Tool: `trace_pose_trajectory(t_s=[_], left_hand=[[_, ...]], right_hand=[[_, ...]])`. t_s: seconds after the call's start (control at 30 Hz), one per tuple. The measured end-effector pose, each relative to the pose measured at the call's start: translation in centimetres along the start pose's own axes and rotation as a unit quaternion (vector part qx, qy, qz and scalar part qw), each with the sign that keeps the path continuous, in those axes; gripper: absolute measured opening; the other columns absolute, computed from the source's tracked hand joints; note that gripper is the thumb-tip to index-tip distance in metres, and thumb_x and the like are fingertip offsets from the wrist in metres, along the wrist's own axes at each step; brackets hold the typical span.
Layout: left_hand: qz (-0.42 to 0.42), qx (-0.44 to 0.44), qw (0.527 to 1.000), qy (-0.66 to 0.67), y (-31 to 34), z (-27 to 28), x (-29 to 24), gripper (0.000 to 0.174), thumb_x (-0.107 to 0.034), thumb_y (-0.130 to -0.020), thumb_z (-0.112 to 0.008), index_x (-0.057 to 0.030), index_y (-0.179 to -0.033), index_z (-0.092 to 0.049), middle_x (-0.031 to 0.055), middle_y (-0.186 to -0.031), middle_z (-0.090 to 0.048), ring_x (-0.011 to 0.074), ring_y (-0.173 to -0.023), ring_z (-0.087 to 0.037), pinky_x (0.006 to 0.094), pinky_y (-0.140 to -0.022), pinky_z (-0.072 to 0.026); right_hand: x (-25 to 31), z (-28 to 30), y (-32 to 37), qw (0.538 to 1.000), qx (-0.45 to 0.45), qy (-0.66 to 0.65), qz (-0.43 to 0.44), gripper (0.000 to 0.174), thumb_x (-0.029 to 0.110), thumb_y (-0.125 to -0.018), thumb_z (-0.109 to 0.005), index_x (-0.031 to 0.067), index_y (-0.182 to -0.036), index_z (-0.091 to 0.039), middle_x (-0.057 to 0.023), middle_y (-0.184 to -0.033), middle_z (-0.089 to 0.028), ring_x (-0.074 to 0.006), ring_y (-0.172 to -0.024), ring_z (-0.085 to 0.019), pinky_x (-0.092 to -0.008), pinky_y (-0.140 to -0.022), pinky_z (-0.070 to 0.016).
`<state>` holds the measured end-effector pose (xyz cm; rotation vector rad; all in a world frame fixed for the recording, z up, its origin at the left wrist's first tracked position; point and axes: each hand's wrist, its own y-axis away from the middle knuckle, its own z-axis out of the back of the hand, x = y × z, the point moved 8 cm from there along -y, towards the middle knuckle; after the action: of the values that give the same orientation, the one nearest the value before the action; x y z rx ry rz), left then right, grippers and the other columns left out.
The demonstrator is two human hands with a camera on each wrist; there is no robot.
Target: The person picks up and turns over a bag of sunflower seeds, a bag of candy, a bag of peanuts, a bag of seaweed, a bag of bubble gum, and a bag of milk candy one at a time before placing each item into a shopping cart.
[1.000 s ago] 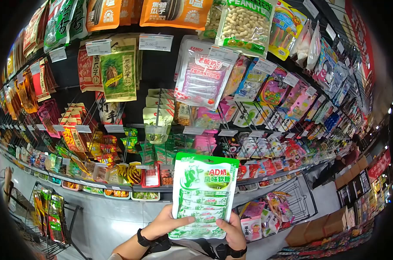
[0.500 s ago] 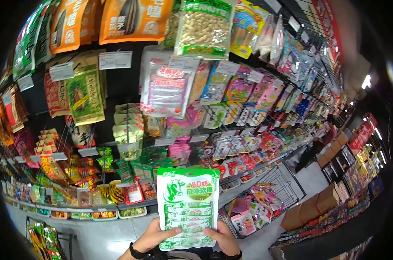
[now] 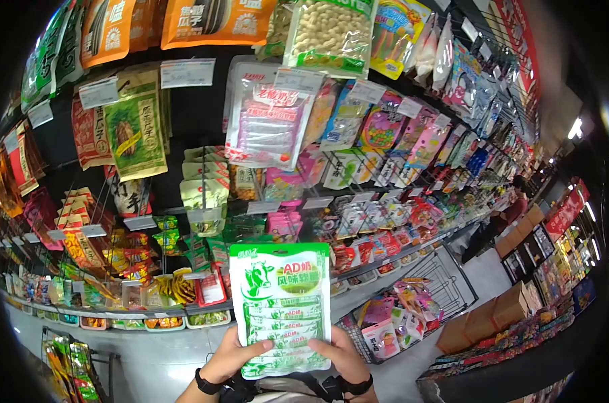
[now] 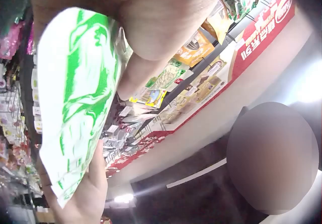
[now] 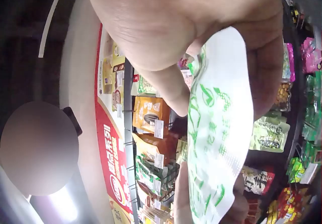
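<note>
A green and white candy bag (image 3: 281,302) with "AD" printed on it stands upright, its front towards the head camera. My left hand (image 3: 232,356) grips its lower left edge, thumb on the front and fingers behind. On the lower right edge my right hand (image 3: 339,354) pinches it the same way. In the left wrist view the bag (image 4: 83,98) shows edge-on between the thumb and fingers of my left hand (image 4: 146,28). The right wrist view has the bag (image 5: 219,123) held by my right hand (image 5: 166,38), some fingers hidden behind it.
Racks of hanging snack bags, such as a pink and white bag (image 3: 267,117) and a peanut bag (image 3: 331,33), fill the space ahead. A wire cart (image 3: 452,275) with several bags stands at the right, beside cardboard boxes (image 3: 513,305). Another wire rack (image 3: 109,376) is lower left.
Over the last second the head view has turned rightward, and the shelves sit further left in it. The bag has also shifted left in view, rising slightly since the half-second frame. Both hands keep their grip.
</note>
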<state>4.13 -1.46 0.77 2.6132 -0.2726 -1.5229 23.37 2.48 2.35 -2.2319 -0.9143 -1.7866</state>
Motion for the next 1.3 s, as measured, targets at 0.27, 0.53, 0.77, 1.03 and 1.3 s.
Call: trace_pose_trajectory(t_s=[0.27, 0.53, 0.77, 1.03, 1.3], left_hand=[[-0.026, -0.064, 0.998, -0.007, 2.3, 2.6, -2.0, 0.051, -0.005, -0.087, -0.075, 0.0032, -0.133, -0.055, 0.0109, -0.124, -0.068, 0.017, -0.107, -0.065, 0.0338, -0.094, -0.0527], [-0.022, -0.06, 0.998, 0.004, 1.6, 2.0, -1.9, 0.048, -0.004, -0.089, -0.073, 0.0041, -0.133, -0.056, 0.0108, -0.123, -0.068, 0.0166, -0.107, -0.065, 0.0324, -0.095, -0.0516], [0.005, -0.051, 0.999, -0.014, 0.5, 1.1, -1.0, 0.053, -0.006, -0.085, -0.074, 0.0057, -0.133, -0.053, 0.0134, -0.123, -0.068, 0.0196, -0.106, -0.066, 0.0353, -0.097, -0.0512], [0.018, 0.014, 0.999, -0.023, -0.8, -1.0, -0.3, 0.047, -0.001, -0.089, -0.072, 0.0028, -0.133, -0.056, 0.0096, -0.122, -0.069, 0.0153, -0.106, -0.065, 0.0319, -0.094, -0.0517], [0.019, 0.034, 0.999, -0.018, -1.7, -1.8, 0.7, 0.048, 0.0, -0.088, -0.073, 0.0028, -0.132, -0.056, 0.0099, -0.122, -0.069, 0.0154, -0.105, -0.066, 0.0318, -0.094, -0.0522]], right_hand=[[0.4, -3.6, -3.0, 0.998, 0.057, -0.026, 0.009, 0.04, 0.012, -0.097, -0.065, -0.0055, -0.132, -0.057, -0.0096, -0.124, -0.067, -0.0133, -0.109, -0.062, -0.0289, -0.095, -0.0484], [-0.5, -2.5, -2.8, 0.998, 0.052, -0.027, -0.013, 0.038, 0.012, -0.097, -0.065, -0.0042, -0.131, -0.059, -0.0082, -0.123, -0.068, -0.0122, -0.109, -0.062, -0.0281, -0.095, -0.0485], [-0.7, -1.4, -1.7, 0.999, 0.035, -0.038, 0.006, 0.04, 0.013, -0.099, -0.063, -0.0035, -0.134, -0.055, -0.0075, -0.125, -0.065, -0.0122, -0.111, -0.061, -0.0287, -0.095, -0.0484], [-0.4, 0.6, 0.8, 0.999, -0.015, -0.022, 0.033, 0.041, 0.015, -0.099, -0.064, -0.0044, -0.134, -0.055, -0.0078, -0.124, -0.066, -0.0126, -0.111, -0.061, -0.0288, -0.095, -0.0483], [-0.4, 1.7, 1.7, 0.998, -0.034, -0.025, 0.036, 0.04, 0.015, -0.099, -0.064, -0.0048, -0.133, -0.056, -0.0085, -0.124, -0.066, -0.0128, -0.11, -0.062, -0.0283, -0.094, -0.049]])
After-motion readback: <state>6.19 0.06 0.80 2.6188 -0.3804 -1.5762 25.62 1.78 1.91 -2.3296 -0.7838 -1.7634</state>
